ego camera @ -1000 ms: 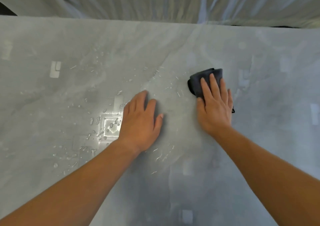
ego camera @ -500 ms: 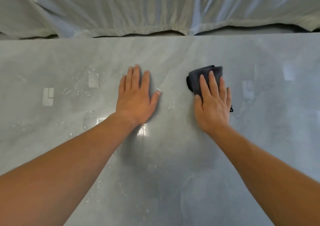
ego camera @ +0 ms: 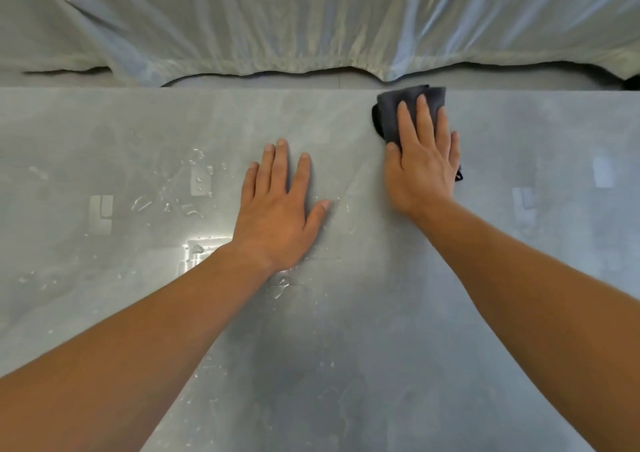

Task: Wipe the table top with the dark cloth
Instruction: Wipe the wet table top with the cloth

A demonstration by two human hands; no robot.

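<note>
A folded dark cloth [ego camera: 389,112] lies at the far edge of the grey table top [ego camera: 346,365]. My right hand [ego camera: 420,167] presses flat on the cloth with fingers together, covering most of it. My left hand [ego camera: 277,209] rests palm down on the bare table, fingers spread, holding nothing. Water droplets [ego camera: 180,206] and wet patches shine on the surface left of my left hand and beneath its wrist.
A pale crinkled sheet [ego camera: 311,26] hangs just beyond the table's far edge [ego camera: 207,88]. Light reflections [ego camera: 602,171] glint on the table at the right.
My right hand has pushed the cloth away from me up to the table's far edge. My left hand has slid forward across the wet patch, and the view has tilted up.
</note>
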